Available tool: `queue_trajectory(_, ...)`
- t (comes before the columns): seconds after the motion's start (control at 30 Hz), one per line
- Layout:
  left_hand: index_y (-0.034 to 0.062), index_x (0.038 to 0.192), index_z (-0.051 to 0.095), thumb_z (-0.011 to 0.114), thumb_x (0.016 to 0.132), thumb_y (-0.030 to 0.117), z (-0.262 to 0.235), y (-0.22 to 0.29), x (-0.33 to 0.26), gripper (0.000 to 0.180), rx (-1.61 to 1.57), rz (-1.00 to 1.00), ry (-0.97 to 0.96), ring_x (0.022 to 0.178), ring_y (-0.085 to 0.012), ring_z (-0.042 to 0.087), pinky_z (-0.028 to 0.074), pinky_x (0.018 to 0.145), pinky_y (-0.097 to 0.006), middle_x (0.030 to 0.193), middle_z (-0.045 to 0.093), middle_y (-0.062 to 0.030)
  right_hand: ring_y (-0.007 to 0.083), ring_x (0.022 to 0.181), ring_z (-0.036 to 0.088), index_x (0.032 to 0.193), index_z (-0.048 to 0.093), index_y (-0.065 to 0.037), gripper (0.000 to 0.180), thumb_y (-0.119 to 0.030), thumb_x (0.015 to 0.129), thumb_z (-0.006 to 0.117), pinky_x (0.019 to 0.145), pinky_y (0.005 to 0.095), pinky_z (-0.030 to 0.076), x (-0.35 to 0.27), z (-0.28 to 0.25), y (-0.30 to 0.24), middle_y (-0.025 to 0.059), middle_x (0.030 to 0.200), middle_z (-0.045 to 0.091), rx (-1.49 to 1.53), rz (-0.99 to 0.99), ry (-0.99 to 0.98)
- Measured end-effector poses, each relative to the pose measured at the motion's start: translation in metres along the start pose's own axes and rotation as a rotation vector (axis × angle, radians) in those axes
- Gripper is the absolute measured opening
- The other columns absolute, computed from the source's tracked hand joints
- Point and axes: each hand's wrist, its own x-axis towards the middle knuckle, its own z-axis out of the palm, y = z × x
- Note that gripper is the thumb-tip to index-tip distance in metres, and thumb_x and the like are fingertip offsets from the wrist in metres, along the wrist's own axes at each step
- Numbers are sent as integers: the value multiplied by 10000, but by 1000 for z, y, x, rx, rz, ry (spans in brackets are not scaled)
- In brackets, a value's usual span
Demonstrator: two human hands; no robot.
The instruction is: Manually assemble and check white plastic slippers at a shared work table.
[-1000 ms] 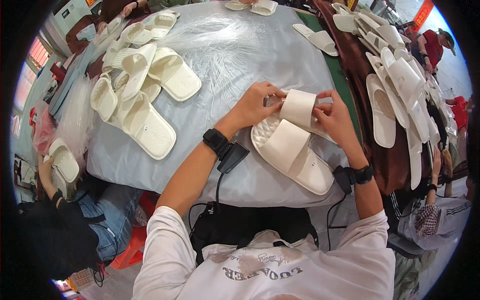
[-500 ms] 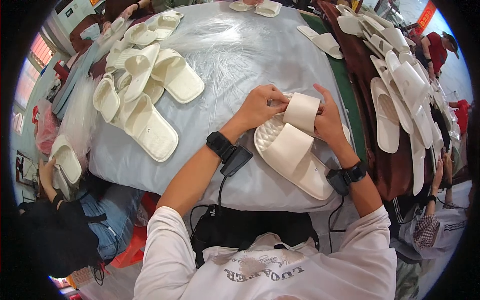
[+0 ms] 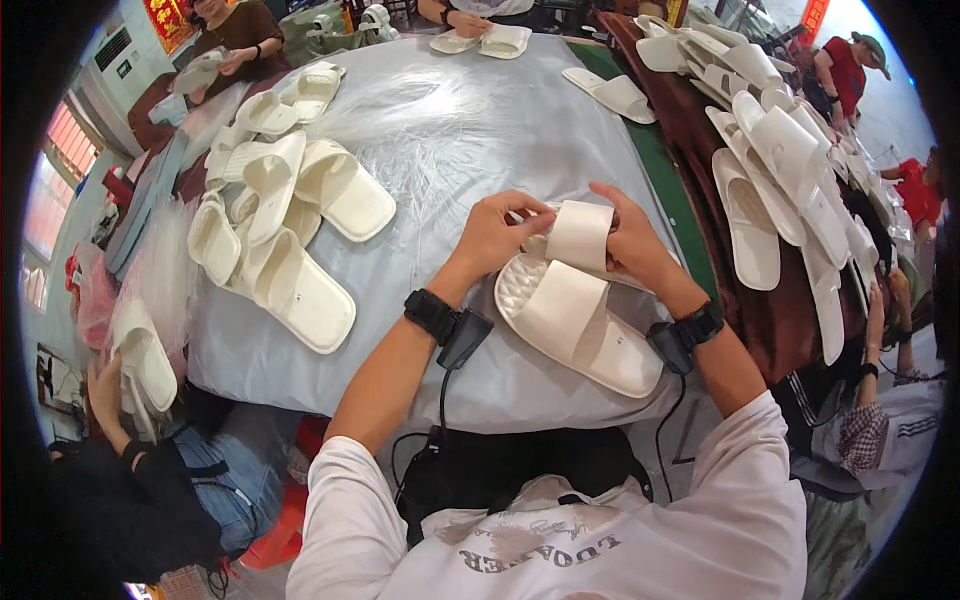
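Apparently, you're adjusting the upper cream slipper point(image 3: 580, 245) right of frame centre, your left hand point(image 3: 492, 234) pinching and right hand point(image 3: 638, 246) gripping opposite edges of its strap point(image 3: 584, 224), the next move likely calling for even support.

wearer's hands point(image 3: 497, 236): 2 | slippers at hands point(image 3: 570, 310): 2 | wearer's wristbands point(image 3: 430, 316): 2

Dark letters point(image 3: 545, 556) span the white shirt point(image 3: 700, 525), yellow characters the red wall sign point(image 3: 168, 24).

Left hand point(image 3: 505, 233) curled, right hand point(image 3: 637, 242) facing it (one finger point(image 3: 604, 195) extended), forearms point(image 3: 388, 370) angled inward
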Motion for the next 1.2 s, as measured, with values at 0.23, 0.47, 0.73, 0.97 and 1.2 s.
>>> queue_trajectory(0.23, 18, 1042, 652, 627, 990, 176, -16, -3, 7, 168, -320, 95, 292, 842, -109, 637, 535, 753, -278, 1054, 715, -80, 53, 587, 560, 1368, 517, 25, 493, -95, 924, 694, 521, 207, 461, -31, -35, -17, 121, 1000, 710, 156, 10, -77)
queue_trajectory(0.47, 53, 1101, 538, 586, 1024, 180, -20, 13, 2, 156, -782, 74, 116, 800, -168, 663, 557, 769, -323, 1152, 686, -190, 47, 602, 526, 1309, 554, 10, 333, -124, 1010, 613, 516, 210, 431, -84, -65, -17, 66, 1025, 691, 285, 124, -137)
queue_trajectory(0.73, 55, 1138, 586, 648, 1001, 198, -20, 13, -3, 207, -748, 121, 100, 796, -158, 648, 542, 754, -304, 1020, 682, -122, 117, 856, 589, 1361, 553, 2, 384, -208, 1040, 574, 761, 278, 482, -122, -44, 5, 40, 1121, 658, 899, -60, 63)
queue_trajectory(0.97, 33, 1087, 639, 666, 987, 195, -39, 20, -9, 192, -461, 129, -127, 727, -99, 573, 483, 696, -254, 876, 633, -37, 118, 867, 558, 1294, 598, -20, 350, -271, 1056, 547, 735, 285, 463, -122, -55, 28, 57, 1233, 641, 651, -274, 22)
queue_trajectory(1.2, 37, 997, 671, 702, 952, 187, -47, 28, -18, 159, -206, 83, -368, 715, -75, 564, 471, 687, -236, 824, 644, -1, 93, 713, 523, 1215, 621, -82, 235, -242, 1053, 562, 651, 236, 430, -127, -58, 25, 12, 1083, 667, 775, -493, -13)
